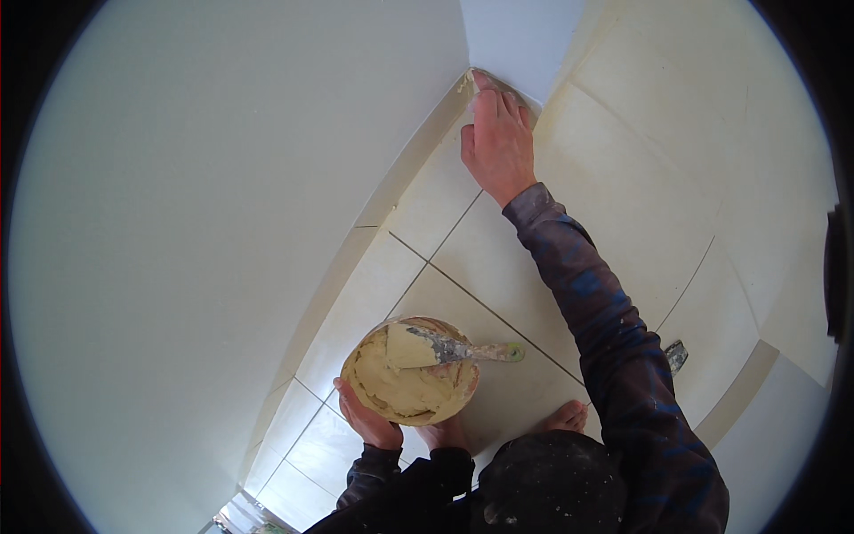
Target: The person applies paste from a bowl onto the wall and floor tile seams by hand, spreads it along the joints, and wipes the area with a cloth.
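right hand (498, 147): reaching far out ahead of me, into the corner where the long pale wall (196, 196) on my left meets a bluish-white wall (520, 40). my index finger stretches to the beige skirting (418, 147) right at the corner joint; thumb stands out to the side, apart from the fingers. the other fingertips are hidden from above, so i cannot tell whether anything is pinched under them. small pale smears of filler at the joint, just beside my index finger.

left hand (369, 423): down near my body, clamped against the side of a round tub (470, 400), digits up along its outer wall, palm partly out of view beneath it.

the tub sits in front of my feet, its mouth facing up, holding cream-coloured paste (400, 387), rough and ridged on top. across its mouth lies a putty knife (436, 349): blade on the left, coated with the same cream paste, grimy handle jutting over the right rim, green at the end. neither hand touches it.

floor (445, 294): large cream tiles, dark joints. my bare right foot (569, 416) shows below and right of the tub. another small tool (676, 356) lies on the tiles, just beyond my dark patterned right sleeve (596, 294).
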A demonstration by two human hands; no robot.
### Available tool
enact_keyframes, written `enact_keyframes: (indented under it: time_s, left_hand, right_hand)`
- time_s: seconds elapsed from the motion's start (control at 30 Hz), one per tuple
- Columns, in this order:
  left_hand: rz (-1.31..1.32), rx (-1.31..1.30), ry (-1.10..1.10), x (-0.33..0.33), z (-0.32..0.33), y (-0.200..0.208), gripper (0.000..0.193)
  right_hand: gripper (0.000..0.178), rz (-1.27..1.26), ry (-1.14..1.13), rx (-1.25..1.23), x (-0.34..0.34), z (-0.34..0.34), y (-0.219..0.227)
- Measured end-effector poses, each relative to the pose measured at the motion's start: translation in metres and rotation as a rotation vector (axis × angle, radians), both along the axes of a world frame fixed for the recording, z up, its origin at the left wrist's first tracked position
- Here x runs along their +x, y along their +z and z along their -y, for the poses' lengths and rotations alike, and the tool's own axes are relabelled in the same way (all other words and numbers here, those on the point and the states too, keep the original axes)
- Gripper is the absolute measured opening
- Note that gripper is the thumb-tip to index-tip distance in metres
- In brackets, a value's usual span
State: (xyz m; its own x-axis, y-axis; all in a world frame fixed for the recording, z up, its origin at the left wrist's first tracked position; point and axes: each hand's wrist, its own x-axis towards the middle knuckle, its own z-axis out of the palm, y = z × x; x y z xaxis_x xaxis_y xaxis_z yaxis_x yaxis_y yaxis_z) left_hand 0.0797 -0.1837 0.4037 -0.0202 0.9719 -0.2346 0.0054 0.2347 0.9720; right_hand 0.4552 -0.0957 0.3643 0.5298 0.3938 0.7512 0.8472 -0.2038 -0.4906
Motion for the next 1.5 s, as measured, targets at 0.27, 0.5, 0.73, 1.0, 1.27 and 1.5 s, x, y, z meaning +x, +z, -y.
enact_keyframes:
  time_s: [0.27,0.5,0.73,1.0,1.27,1.5]
  left_hand:
    - [0.006,-0.005,-0.019,-0.003,0.005,0.042,0.059]
    - [0.006,-0.025,-0.01,-0.009,0.001,0.031,0.06]
    - [0.017,-0.016,-0.023,-0.013,0.005,0.025,0.059]
    - [0.023,-0.012,-0.021,-0.017,0.008,0.033,0.059]
    - [0.04,-0.038,0.012,-0.022,0.0,0.036,0.057]
    - [0.041,-0.037,0.005,-0.035,-0.002,0.024,0.056]
  right_hand:
    - [0.03,-0.029,0.022,-0.011,-0.002,0.009,0.049]
    - [0.033,0.036,-0.03,-0.098,-0.008,0.005,0.039]
    - [0.037,-0.008,-0.048,-0.123,-0.016,0.003,0.016]
    - [0.048,-0.154,-0.019,-0.218,-0.029,-0.002,0.004]
    - [0.049,-0.117,0.008,-0.073,-0.025,-0.001,0.018]
    - [0.035,0.092,-0.123,-0.188,-0.032,-0.006,0.002]
